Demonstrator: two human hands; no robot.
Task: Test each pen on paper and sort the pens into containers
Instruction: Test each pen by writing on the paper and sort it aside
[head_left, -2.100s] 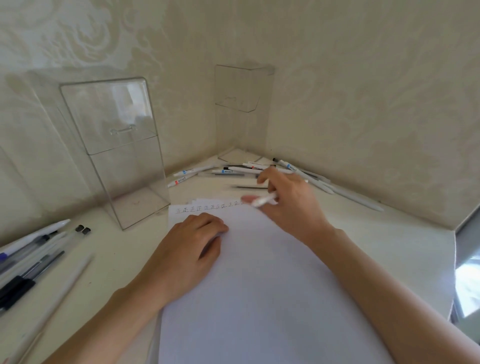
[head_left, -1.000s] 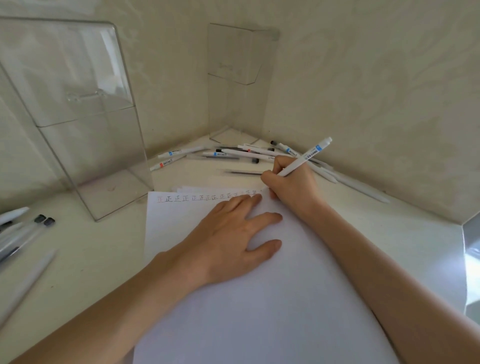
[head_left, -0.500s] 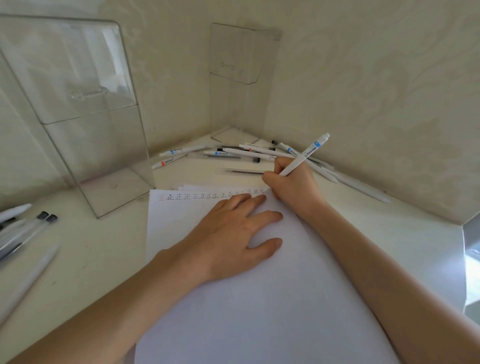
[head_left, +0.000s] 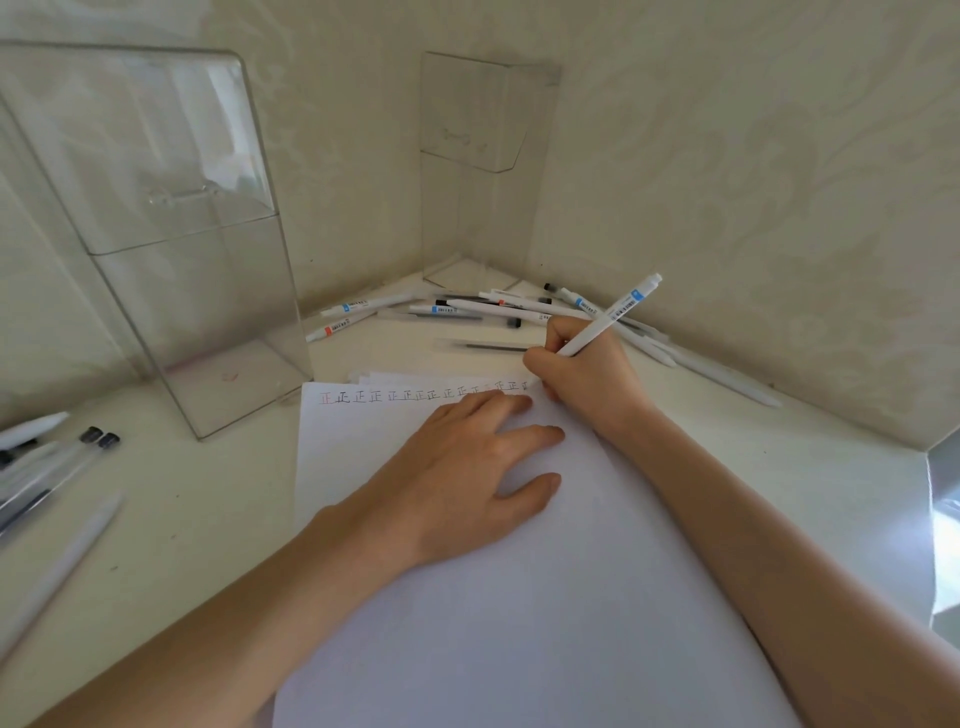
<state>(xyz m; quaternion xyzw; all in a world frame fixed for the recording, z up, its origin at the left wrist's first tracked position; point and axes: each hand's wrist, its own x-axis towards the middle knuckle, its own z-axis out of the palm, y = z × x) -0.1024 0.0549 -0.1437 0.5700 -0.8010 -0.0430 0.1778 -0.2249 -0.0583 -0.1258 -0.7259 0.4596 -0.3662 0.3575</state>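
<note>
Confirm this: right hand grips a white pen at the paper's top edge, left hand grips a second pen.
Wrong about the left hand: the head view shows it flat on the paper, holding nothing. The right hand does grip a white pen at the top edge.

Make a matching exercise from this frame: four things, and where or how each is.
Things:
1. left hand
2. right hand
3. large clear box
4. pen pile

States:
a. lying in the far corner
b. flat on the paper
c. upright, left of the paper
d. gripping a white pen

Pairs: 1-b, 2-d, 3-c, 4-a
</note>
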